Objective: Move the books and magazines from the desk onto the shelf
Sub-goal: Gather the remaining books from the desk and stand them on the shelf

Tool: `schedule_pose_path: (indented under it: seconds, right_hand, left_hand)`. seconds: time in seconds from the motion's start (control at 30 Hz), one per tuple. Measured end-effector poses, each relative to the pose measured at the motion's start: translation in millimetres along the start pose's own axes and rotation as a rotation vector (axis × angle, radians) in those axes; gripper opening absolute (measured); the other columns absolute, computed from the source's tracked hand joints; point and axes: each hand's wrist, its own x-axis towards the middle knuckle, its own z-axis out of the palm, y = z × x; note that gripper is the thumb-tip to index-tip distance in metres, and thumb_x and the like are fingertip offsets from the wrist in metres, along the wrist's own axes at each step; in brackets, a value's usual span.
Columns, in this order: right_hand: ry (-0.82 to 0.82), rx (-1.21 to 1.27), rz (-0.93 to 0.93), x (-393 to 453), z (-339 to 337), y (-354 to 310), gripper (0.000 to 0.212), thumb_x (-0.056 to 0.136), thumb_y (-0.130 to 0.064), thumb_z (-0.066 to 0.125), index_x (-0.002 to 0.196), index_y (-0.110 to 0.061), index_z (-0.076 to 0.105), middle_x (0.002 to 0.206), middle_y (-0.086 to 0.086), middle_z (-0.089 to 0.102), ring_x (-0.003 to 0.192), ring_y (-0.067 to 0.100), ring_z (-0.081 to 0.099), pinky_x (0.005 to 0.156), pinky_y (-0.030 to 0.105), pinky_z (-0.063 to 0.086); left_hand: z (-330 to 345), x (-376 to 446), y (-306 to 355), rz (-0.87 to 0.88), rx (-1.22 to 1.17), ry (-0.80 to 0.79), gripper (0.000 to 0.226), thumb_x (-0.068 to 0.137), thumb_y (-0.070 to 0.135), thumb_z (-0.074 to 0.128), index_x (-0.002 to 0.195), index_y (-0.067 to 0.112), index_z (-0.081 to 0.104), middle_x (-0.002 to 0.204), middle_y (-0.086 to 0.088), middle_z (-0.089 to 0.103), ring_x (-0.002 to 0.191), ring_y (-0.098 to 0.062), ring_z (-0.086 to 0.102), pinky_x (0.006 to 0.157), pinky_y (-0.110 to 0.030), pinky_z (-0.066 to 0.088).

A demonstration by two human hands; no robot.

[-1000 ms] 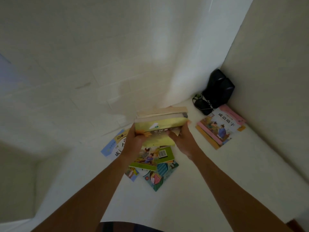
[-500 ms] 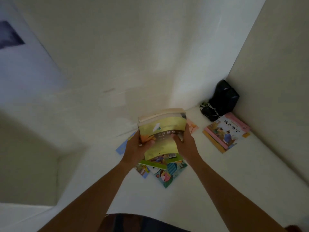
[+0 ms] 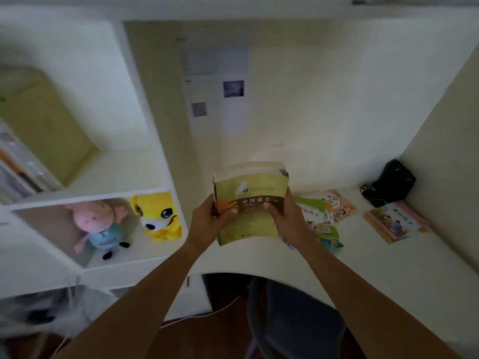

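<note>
A thick yellow-green book [image 3: 250, 185] is held up above the desk's left end. My left hand [image 3: 211, 220] grips its spine side and my right hand [image 3: 287, 216] grips its right edge, thumbs on the cover. On the white desk [image 3: 375, 275] behind my right hand lies a spread of colourful magazines [image 3: 326, 211]. A pink-edged book [image 3: 396, 224] lies further right. The white shelf unit [image 3: 124, 172] stands to the left, with an open compartment above the toys.
A pink plush toy [image 3: 98, 224] and a yellow plush toy [image 3: 159, 216] fill the lower shelf compartment. A black bag [image 3: 391, 181] sits in the desk's back right corner. A dark chair [image 3: 298, 320] is tucked below the desk's curved front edge.
The view has swung left and pulled back, bringing the shelf and toys into sight. The book, still gripped in both hands, has come up off the magazine pile and moved left.
</note>
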Motion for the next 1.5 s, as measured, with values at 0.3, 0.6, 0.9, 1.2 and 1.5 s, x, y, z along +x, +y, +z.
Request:
schedule_pose_path:
  seconds: [0.3, 0.6, 0.9, 1.2, 1.5]
  right_hand:
    - [-0.120, 0.036, -0.202, -43, 134, -152, 0.054, 0.090, -0.031, 0.073, 0.138, -0.026, 0.048, 0.109, -0.011, 0.069, 0.097, 0.008, 0.066, 0.075, 0.013, 0.051]
    - [-0.086, 0.152, -0.270, 14, 242, -252, 0.039, 0.092, -0.019, 0.069, 0.128, -0.020, 0.056, 0.105, -0.003, 0.071, 0.095, 0.012, 0.067, 0.078, 0.026, 0.052]
    - [-0.069, 0.120, -0.287, 118, 295, -287, 0.041, 0.092, -0.012, 0.066, 0.130, -0.012, 0.052, 0.104, 0.000, 0.066, 0.092, 0.019, 0.063, 0.076, 0.024, 0.044]
    - [-0.263, 0.058, -0.129, 176, 316, -276, 0.076, 0.090, -0.034, 0.072, 0.153, -0.019, 0.033, 0.141, 0.012, 0.056, 0.127, 0.032, 0.055, 0.101, 0.039, 0.046]
    - [-0.749, -0.226, -0.117, 136, 338, -258, 0.124, 0.057, -0.037, 0.091, 0.151, -0.039, 0.011, 0.144, 0.008, 0.026, 0.133, 0.030, 0.045, 0.101, 0.045, 0.053]
  left_hand:
    - [-207, -70, 27, -0.004, 0.000, 0.268, 0.032, 0.077, 0.038, 0.084, 0.105, 0.030, 0.070, 0.095, 0.007, 0.076, 0.093, -0.014, 0.071, 0.082, -0.038, 0.061]
    - [-305, -40, 52, 0.028, -0.060, 0.658, 0.027, 0.069, 0.018, 0.091, 0.088, 0.022, 0.071, 0.090, -0.007, 0.072, 0.089, -0.024, 0.070, 0.076, -0.049, 0.062]
    - [-321, 37, 55, 0.034, 0.112, 0.882, 0.029, 0.070, 0.031, 0.090, 0.084, 0.021, 0.067, 0.075, 0.005, 0.068, 0.065, -0.007, 0.062, 0.057, -0.021, 0.052]
    - [-343, 60, 28, 0.112, 0.538, 0.691, 0.040, 0.081, 0.038, 0.082, 0.093, 0.025, 0.046, 0.084, 0.004, 0.055, 0.070, -0.014, 0.055, 0.055, -0.025, 0.049]
    - [-340, 60, 36, -0.039, 0.520, 0.716, 0.041, 0.080, 0.048, 0.080, 0.092, 0.022, 0.051, 0.080, 0.013, 0.058, 0.069, -0.001, 0.057, 0.056, -0.007, 0.037]
